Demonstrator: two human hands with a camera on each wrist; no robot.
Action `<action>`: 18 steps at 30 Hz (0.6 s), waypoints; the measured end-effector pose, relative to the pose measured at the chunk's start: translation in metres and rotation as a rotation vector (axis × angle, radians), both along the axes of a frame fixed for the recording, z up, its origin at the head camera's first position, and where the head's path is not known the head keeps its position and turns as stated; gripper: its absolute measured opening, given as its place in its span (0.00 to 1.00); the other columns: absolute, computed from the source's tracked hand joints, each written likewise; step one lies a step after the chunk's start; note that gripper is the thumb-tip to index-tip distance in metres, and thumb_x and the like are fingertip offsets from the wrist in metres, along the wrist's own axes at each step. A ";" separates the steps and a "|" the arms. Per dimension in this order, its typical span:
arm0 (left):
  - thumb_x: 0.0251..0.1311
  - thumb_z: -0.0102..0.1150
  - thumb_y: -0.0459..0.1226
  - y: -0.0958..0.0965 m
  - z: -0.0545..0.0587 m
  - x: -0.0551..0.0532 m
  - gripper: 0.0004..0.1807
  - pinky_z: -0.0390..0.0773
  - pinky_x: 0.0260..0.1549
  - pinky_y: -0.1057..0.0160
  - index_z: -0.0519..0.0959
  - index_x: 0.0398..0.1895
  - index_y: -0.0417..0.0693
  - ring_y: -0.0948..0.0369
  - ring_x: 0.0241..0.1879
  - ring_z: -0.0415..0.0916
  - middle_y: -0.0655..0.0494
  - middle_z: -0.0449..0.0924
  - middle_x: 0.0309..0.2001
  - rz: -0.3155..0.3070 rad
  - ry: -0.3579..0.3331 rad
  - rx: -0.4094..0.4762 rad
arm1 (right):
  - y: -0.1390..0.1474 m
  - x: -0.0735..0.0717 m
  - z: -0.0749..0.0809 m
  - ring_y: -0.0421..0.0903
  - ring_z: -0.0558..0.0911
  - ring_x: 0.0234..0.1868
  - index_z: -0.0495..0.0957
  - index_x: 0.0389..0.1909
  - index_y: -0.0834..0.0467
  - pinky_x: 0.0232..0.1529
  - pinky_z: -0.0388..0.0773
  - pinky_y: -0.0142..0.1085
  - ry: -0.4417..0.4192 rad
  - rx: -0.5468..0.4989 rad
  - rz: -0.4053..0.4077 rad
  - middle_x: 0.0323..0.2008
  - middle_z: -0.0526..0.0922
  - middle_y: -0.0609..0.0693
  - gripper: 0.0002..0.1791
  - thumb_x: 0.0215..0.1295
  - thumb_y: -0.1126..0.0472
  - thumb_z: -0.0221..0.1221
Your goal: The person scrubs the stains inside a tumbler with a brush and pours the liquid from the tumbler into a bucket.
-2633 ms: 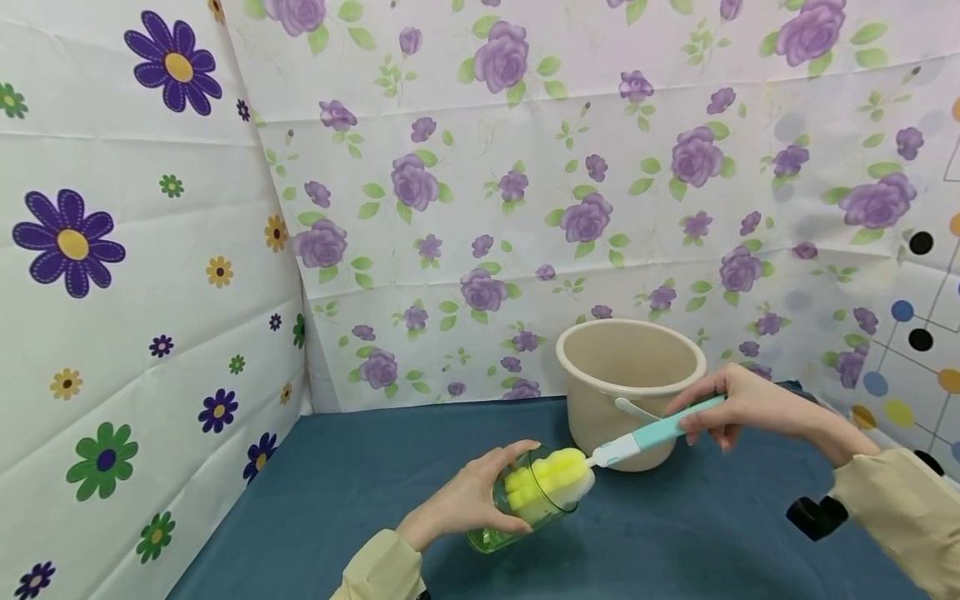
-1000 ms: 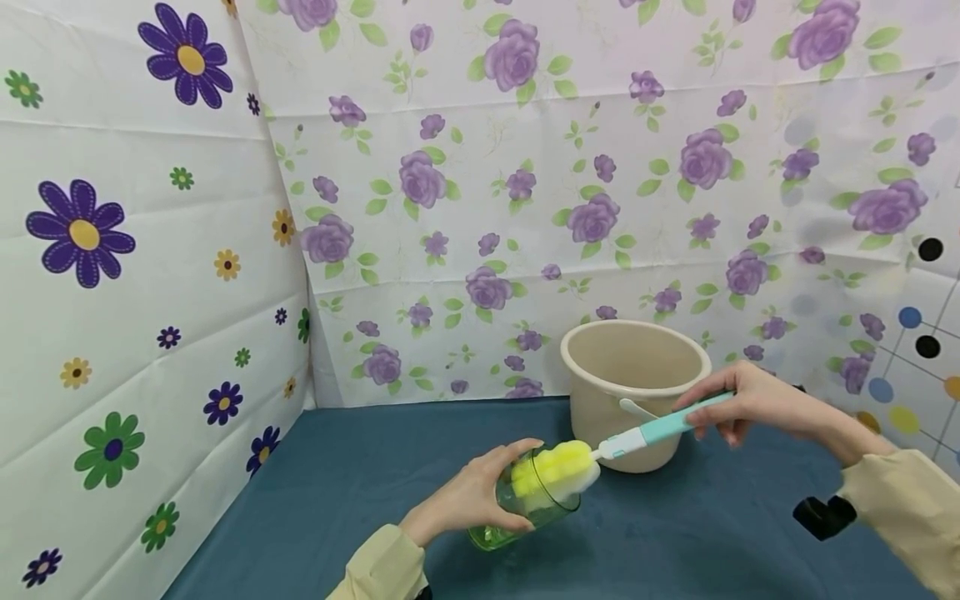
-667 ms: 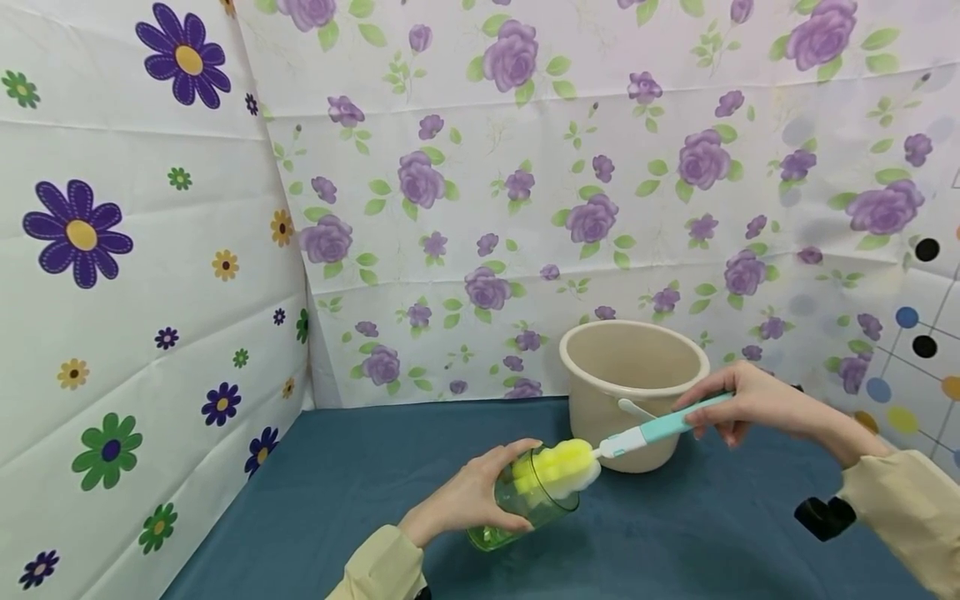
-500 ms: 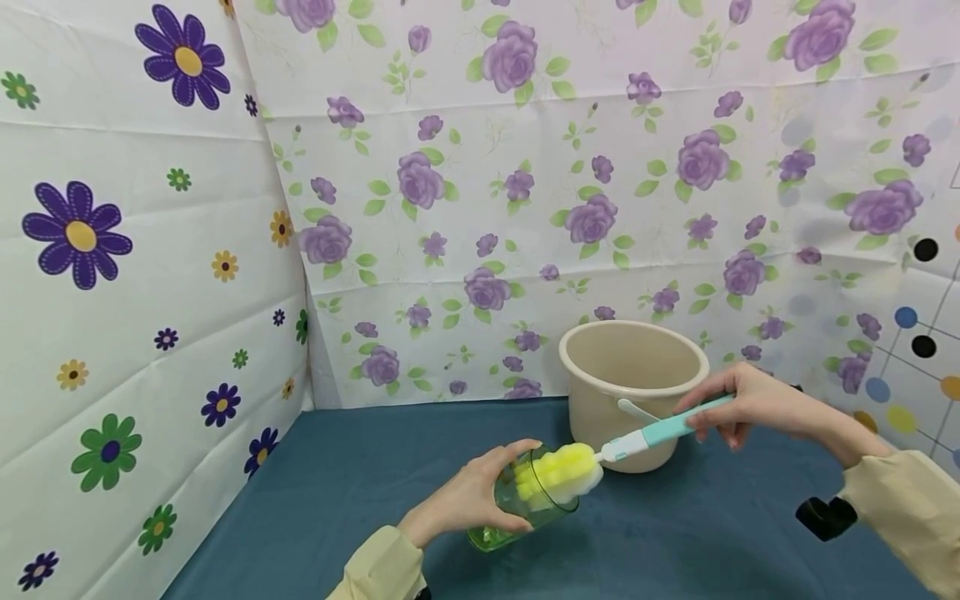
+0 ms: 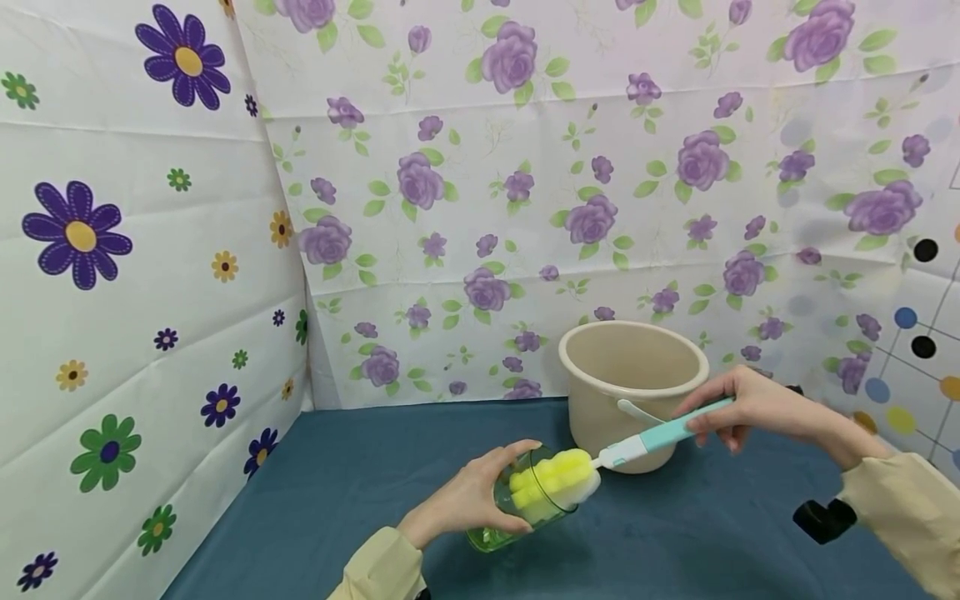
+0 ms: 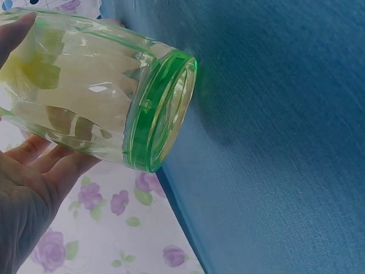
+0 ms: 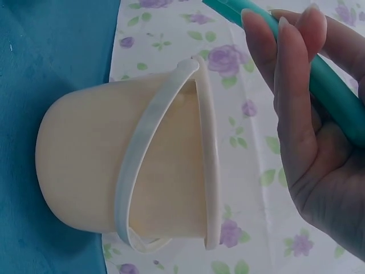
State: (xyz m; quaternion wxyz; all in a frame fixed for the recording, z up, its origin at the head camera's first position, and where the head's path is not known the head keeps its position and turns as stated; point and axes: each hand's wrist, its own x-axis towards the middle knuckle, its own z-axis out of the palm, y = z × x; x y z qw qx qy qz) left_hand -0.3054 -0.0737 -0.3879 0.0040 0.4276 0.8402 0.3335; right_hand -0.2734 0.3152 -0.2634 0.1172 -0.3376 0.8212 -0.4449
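My left hand [image 5: 467,497] grips a clear green drinking glass [image 5: 491,537] around its side. The glass is tilted, its mouth up toward the right, and its thick green base [image 6: 157,111] shows above the blue cloth in the left wrist view. My right hand [image 5: 750,406] pinches the turquoise and white handle [image 5: 667,432] of a bottle brush between thumb and fingers. The brush's yellow and white sponge head [image 5: 558,477] is mostly inside the glass, with its neck end sticking out past the rim. In the right wrist view the turquoise handle [image 7: 336,97] crosses my fingers.
A cream bucket [image 5: 600,417] stands behind the brush, its pale handle [image 7: 140,142] hanging down the side. Blue cloth [image 5: 360,467] covers the table. Flowered sheets [image 5: 465,208] rise at the back and left.
The sponge head has shifted back and forth slightly in the glass; since half a second ago it has slid a little deeper, down and left. The glass and left hand stay almost still.
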 end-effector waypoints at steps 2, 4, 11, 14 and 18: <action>0.41 0.69 0.54 0.000 0.000 0.000 0.49 0.71 0.34 0.60 0.50 0.67 0.73 0.64 0.45 0.65 0.64 0.66 0.48 0.002 0.001 0.002 | -0.001 0.000 0.000 0.55 0.75 0.15 0.77 0.48 0.65 0.16 0.74 0.46 0.001 -0.006 0.000 0.26 0.79 0.62 0.13 0.64 0.68 0.52; 0.41 0.68 0.54 0.000 0.000 0.000 0.49 0.70 0.34 0.60 0.50 0.67 0.73 0.64 0.44 0.65 0.64 0.65 0.48 0.005 0.003 0.002 | -0.001 0.000 0.000 0.55 0.75 0.15 0.77 0.48 0.65 0.17 0.74 0.46 0.002 -0.009 -0.004 0.26 0.79 0.62 0.13 0.64 0.68 0.52; 0.41 0.68 0.55 -0.001 0.001 0.000 0.49 0.71 0.38 0.55 0.50 0.67 0.76 0.61 0.50 0.64 0.63 0.64 0.54 0.022 -0.016 0.002 | -0.004 0.000 0.001 0.51 0.76 0.16 0.75 0.48 0.69 0.19 0.74 0.46 0.010 -0.009 -0.078 0.27 0.79 0.62 0.15 0.63 0.66 0.54; 0.41 0.68 0.55 -0.001 0.001 0.000 0.49 0.70 0.40 0.54 0.49 0.67 0.76 0.60 0.52 0.64 0.63 0.63 0.56 0.022 -0.021 0.005 | -0.004 0.001 0.002 0.51 0.76 0.16 0.75 0.48 0.70 0.19 0.74 0.46 0.022 -0.005 -0.089 0.27 0.79 0.62 0.15 0.63 0.66 0.54; 0.41 0.68 0.55 -0.001 0.000 0.000 0.49 0.70 0.40 0.54 0.49 0.67 0.76 0.60 0.52 0.64 0.63 0.62 0.57 0.019 -0.023 0.007 | -0.004 0.002 0.002 0.51 0.76 0.16 0.75 0.48 0.70 0.19 0.74 0.46 0.023 0.000 -0.089 0.26 0.79 0.62 0.15 0.63 0.65 0.54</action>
